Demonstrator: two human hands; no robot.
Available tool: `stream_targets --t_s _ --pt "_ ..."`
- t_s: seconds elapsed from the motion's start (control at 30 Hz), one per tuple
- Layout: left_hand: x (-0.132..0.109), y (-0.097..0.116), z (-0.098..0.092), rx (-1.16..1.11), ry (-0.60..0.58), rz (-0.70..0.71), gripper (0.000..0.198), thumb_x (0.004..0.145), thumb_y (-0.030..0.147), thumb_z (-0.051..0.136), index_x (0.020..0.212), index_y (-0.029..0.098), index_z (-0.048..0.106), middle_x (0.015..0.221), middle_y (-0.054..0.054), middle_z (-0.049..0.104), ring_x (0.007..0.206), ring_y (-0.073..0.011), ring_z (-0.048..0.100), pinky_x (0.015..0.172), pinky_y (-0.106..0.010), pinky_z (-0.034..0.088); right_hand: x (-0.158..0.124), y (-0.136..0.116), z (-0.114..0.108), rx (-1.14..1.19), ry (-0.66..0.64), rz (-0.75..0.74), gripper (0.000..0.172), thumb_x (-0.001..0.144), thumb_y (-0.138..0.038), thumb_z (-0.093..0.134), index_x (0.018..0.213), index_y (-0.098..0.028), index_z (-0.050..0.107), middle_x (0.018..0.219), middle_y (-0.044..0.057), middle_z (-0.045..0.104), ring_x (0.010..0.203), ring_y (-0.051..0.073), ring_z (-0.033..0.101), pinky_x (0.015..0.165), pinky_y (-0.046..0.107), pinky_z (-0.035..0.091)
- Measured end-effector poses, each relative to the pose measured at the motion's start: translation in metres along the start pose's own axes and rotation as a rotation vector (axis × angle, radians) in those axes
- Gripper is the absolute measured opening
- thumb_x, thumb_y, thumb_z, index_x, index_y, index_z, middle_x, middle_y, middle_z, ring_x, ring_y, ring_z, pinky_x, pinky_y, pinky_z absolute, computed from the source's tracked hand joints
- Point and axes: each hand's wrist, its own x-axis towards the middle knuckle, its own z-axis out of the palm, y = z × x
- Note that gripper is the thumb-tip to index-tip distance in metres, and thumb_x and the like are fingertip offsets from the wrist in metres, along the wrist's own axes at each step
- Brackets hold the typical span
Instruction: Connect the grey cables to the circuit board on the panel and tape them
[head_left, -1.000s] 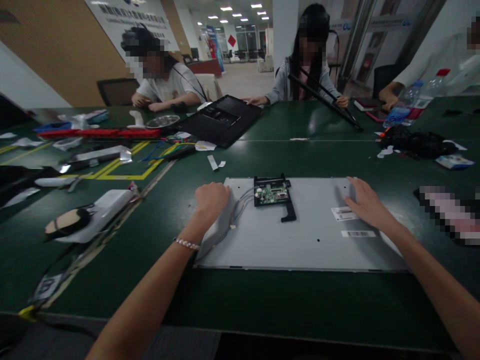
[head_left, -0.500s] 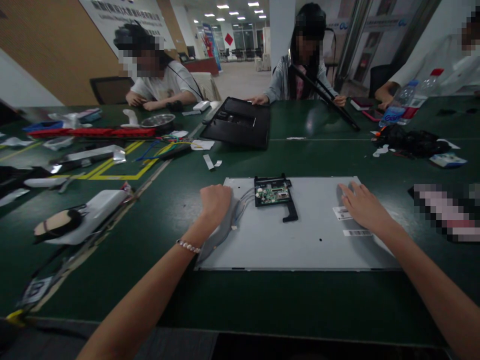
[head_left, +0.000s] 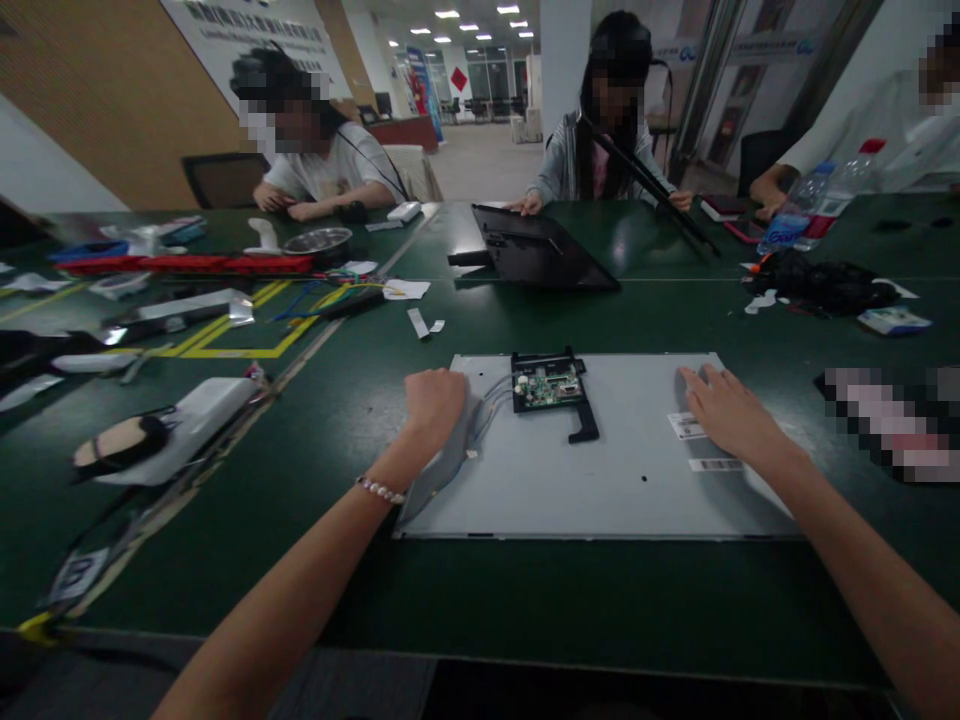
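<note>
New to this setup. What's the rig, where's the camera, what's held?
There's no robot: these are a person's bare hands, seen from a camera on their head, looking forward and down. On the green table lies a flat grey panel carrying a small circuit board with thin cables on its left. The left hand is curled at the panel's left edge; its grip is hidden. The right hand is open at the right side; firm contact is hard to tell. Across the table, a co-worker's hand touches a tilted black cover.
</note>
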Motion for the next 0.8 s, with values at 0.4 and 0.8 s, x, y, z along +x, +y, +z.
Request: stream_targets --t_s 0.4,0.8 --pt "0.002 -0.001 0.01 -0.019 0.034 0.015 0.036 0.09 0.012 0.041 0.093 0.011 0.076 0.089 -0.023 0.072 0.087 -0.0328 0.067 0.065 -0.035 0.042 -0.002 0.004 -0.003 0.028 -0.032 -0.01 0.05 0.098 -0.03 0.029 0.144 -0.015 0.04 0.134 0.023 0.05 0.113 0.035 0.051 0.083 0.047 0.049" --pt "-0.004 0.001 -0.004 -0.131 0.202 -0.005 0.048 0.097 0.037 0.032 0.096 0.008 0.07 0.097 -0.022 0.068 0.095 -0.035 0.062 0.086 -0.047 0.039 -0.001 0.006 -0.001 0.024 -0.023 -0.021 0.05 0.098 -0.03 0.027 0.144 -0.015 0.04 0.13 0.023 0.051 0.113 0.036 0.051 0.08 0.046 0.049"
